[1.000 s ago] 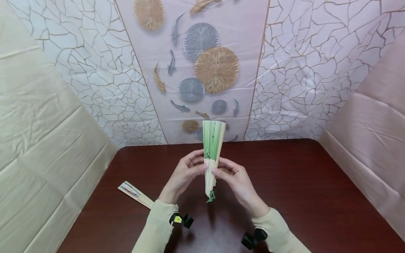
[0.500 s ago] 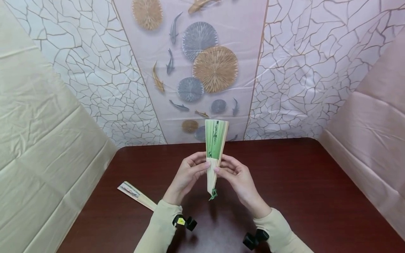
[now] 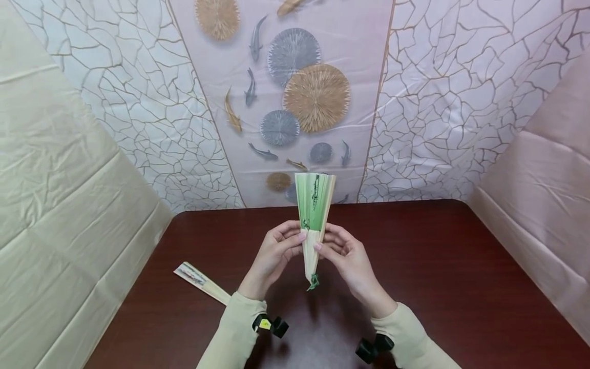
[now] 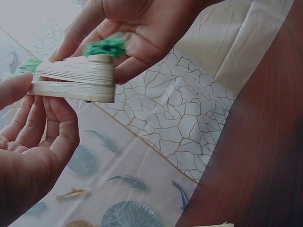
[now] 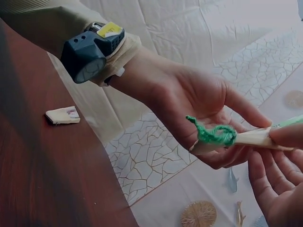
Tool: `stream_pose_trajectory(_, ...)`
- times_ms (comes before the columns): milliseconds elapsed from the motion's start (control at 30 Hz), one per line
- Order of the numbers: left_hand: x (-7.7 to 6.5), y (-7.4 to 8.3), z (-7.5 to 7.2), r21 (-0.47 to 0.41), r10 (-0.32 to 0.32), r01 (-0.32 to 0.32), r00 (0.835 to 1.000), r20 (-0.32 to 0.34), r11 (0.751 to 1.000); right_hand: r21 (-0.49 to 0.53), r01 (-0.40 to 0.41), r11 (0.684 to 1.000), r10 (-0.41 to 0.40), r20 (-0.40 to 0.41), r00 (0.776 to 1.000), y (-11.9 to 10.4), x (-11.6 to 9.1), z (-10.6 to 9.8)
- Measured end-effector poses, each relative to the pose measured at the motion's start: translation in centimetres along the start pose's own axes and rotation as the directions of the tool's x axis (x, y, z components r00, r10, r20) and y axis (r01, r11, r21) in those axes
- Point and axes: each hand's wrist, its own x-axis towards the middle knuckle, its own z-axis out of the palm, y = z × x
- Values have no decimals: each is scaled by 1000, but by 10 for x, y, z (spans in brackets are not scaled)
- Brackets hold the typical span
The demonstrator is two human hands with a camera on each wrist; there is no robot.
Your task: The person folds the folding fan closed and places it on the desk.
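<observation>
A green folding fan (image 3: 315, 202) with pale bamboo ribs stands upright above the table, slightly spread. At its lower, narrow end hangs a green cord tassel (image 3: 313, 283). My left hand (image 3: 275, 256) pinches the left side of the ribs, thumb in front and fingers behind. On the other side my right hand (image 3: 352, 264) pinches the ribs the same way. The left wrist view shows the stacked ribs (image 4: 78, 73) parted by a narrow gap, with a hand on either side. In the right wrist view, the tassel (image 5: 215, 135) partly covers the left palm.
A second, folded fan (image 3: 201, 282) with a picture on it lies on the dark red table (image 3: 438, 277), left of my left forearm, which hides its near end. Patterned cloth (image 3: 424, 102) hangs behind the table, and plain cloth walls (image 3: 69, 205) close off both sides.
The green fan has spread a little wider at its top and shifted slightly right and up. Both hands moved with it and keep their hold. The second fan lies where it was.
</observation>
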Motion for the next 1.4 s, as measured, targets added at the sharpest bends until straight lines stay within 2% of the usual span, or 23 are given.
stream_pose_trajectory(167, -1, 1, -1, -9, -8, 8, 1000, 9, 1000, -13, 6, 1000, -6, 30, 1000, 1, -1, 1)
stream_pose_trajectory(467, -3, 4, 2, 18, 24, -24, 1000, -9, 1000, -8, 32, 999, -31, 48, 998, 1, -2, 4)
stream_pose_trajectory(633, -3, 7, 6, 127, 42, -33, 997, -65, 991, 18, 12, 1000, -13, 22, 1000, 3, -2, 4)
stream_pose_trajectory(800, -2, 14, 9, 256, 71, -41, 991, -112, 966, 40, 8, 999, -9, 25, 1000, 2, -2, 4)
stream_pose_trajectory(933, 2, 20, 9, 299, 101, -55, 985, -141, 953, 28, -3, 1000, 2, 43, 999, 2, -2, 4)
stream_pose_trajectory(1100, 5, 23, 8, 238, 123, -80, 978, -170, 968, 8, -17, 1000, 16, 76, 997, 2, -3, 2)
stream_pose_trajectory(1233, 5, 23, 8, 163, 132, -106, 978, -161, 981, 9, -4, 1000, 3, 99, 995, 3, -3, 1)
stream_pose_trajectory(1400, 4, 22, 10, 114, 129, -112, 979, -159, 987, 20, 16, 1000, -19, 126, 992, 3, -4, 1)
